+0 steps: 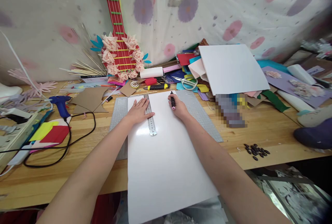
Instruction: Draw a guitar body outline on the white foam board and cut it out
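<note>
A large white sheet (166, 161) lies on a grey cutting mat (199, 113) and hangs over the table's near edge. My left hand (138, 110) lies flat with fingers spread, pressing a metal ruler (150, 122) onto the sheet's upper left part. My right hand (177, 108) is closed round a black marker with a pink end (172, 100), held upright near the sheet's far edge, just right of the ruler.
A blue glue gun (61, 104) with a black cord (77, 137) lies at left beside coloured paper. Scissors (188, 83), a yellow-black utility knife (157, 86), tape and paper scraps crowd the back. A second white sheet (230, 66) sits back right. Dark seeds (255, 150) lie right.
</note>
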`<state>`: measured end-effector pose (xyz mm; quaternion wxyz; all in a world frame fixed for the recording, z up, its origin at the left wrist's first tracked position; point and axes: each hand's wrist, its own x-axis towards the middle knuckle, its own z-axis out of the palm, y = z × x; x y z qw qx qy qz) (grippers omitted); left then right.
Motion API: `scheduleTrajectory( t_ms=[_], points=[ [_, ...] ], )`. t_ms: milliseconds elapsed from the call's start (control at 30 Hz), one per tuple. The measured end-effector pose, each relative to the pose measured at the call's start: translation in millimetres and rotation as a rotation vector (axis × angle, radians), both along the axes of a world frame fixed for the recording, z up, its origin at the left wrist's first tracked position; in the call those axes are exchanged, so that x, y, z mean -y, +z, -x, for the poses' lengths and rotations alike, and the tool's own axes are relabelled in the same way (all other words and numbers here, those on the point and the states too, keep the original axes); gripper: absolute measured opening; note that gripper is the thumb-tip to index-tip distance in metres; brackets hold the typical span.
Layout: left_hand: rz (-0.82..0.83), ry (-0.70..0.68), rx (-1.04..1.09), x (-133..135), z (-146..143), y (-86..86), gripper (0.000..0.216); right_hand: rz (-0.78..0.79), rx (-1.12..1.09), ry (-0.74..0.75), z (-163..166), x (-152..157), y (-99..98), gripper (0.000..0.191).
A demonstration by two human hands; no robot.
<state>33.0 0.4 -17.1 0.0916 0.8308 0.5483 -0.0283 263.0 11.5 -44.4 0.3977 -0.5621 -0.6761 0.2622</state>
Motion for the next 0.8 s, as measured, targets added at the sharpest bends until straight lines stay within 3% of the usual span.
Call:
scheduleTrajectory(
  t_ms=[167,267,367,500,667,800],
  points=[
    [-0.011,-0.007,0.017,0.7,0.6,0.5,0.088,-0.251,-0.555,-0.378,-2.8,1.0,5.1,0.032],
    [-0.014,-0.006,0.028,1.1,0.9,0.6,0.088,-0.215,-0.813,-0.513,-11.6,-3.5,6.9,0.034],
    [-0.017,-0.007,0.028,0.7,1.5,-1.0,0.089,-0.152,-0.884,-0.536,-16.7,-7.5,5.8,0.035],
    [-0.047,-0.015,0.029,0.1,3.0,-4.6,0.088,-0.118,-0.626,-0.450,-10.5,-3.0,2.9,0.036],
    [-0.056,-0.007,0.017,1.1,3.8,-3.4,0.087,-0.037,0.139,-0.155,1.4,6.6,3.0,0.036],
    [-0.037,-0.011,0.008,2.6,5.0,0.8,0.088,-0.048,0.304,-0.095,3.3,5.8,3.3,0.032]
  ],
)
